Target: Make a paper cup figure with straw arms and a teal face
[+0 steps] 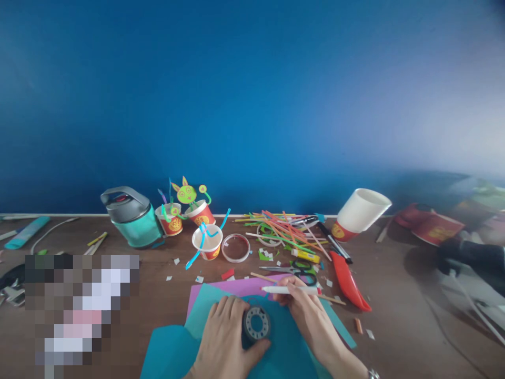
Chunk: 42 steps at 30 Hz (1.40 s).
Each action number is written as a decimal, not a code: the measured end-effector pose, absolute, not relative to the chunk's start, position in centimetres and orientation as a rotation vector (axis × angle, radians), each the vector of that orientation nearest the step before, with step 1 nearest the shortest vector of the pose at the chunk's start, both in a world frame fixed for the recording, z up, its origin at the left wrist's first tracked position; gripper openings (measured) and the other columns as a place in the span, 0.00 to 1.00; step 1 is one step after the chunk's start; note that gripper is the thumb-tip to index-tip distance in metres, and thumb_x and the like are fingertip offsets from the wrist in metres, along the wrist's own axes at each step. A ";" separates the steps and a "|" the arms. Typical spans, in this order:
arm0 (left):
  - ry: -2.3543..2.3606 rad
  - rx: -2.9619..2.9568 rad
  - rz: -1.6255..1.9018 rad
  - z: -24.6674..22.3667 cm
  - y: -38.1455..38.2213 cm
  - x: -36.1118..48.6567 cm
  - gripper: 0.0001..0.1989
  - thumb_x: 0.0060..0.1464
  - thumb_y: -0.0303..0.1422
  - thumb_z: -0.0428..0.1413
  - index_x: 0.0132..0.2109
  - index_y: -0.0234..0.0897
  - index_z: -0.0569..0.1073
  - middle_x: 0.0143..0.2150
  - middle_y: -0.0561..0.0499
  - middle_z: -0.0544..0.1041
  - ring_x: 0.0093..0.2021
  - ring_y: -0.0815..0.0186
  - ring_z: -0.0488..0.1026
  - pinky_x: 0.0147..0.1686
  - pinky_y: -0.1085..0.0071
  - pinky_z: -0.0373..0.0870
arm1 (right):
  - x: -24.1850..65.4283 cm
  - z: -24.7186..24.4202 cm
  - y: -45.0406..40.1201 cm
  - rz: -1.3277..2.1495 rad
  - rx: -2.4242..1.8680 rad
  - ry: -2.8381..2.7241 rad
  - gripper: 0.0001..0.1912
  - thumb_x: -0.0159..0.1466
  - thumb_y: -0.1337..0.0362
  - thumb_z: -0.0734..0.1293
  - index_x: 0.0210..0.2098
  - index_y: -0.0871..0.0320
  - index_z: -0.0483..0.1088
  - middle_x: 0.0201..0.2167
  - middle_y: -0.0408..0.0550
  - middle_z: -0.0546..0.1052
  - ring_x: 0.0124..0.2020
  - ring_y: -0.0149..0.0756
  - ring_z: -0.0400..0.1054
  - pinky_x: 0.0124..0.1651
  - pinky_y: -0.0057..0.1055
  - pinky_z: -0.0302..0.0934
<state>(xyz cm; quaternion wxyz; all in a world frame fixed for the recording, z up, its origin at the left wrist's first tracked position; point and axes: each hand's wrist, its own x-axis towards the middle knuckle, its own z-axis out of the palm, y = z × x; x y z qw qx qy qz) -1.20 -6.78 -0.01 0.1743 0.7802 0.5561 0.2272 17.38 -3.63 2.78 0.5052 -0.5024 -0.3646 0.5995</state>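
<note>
My left hand [226,334] is closed around the left side of a dark round tape roll [256,322], which lies flat on teal paper [282,350]. My right hand [305,310] holds a white marker [290,290] with a red end, level above the upper part of the paper. Under the teal sheets, purple paper [195,295] shows at the back left. Scissors [294,269] lie just behind my right hand, beside a yellow glue stick [305,256].
Paper cups [207,241] with pipe cleaners stand behind the paper, near a teal kettle-like container [138,226]. Colourful sticks [282,229], a white cup stack [365,208] and a red pouch-like item [347,281] are at the right. Paper scraps dot the brown table [398,316].
</note>
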 end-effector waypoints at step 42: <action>1.580 2.387 0.830 -1.2 -6.6 -0.8 0.15 0.48 0.35 0.62 0.41 0.38 0.66 0.38 0.47 0.75 0.38 0.53 0.72 0.36 0.60 0.65 | 16.5 3.3 -6.1 0.389 -1.005 -2.235 0.10 0.60 0.75 0.59 0.35 0.54 0.64 0.27 0.44 0.74 0.30 0.37 0.68 0.35 0.34 0.62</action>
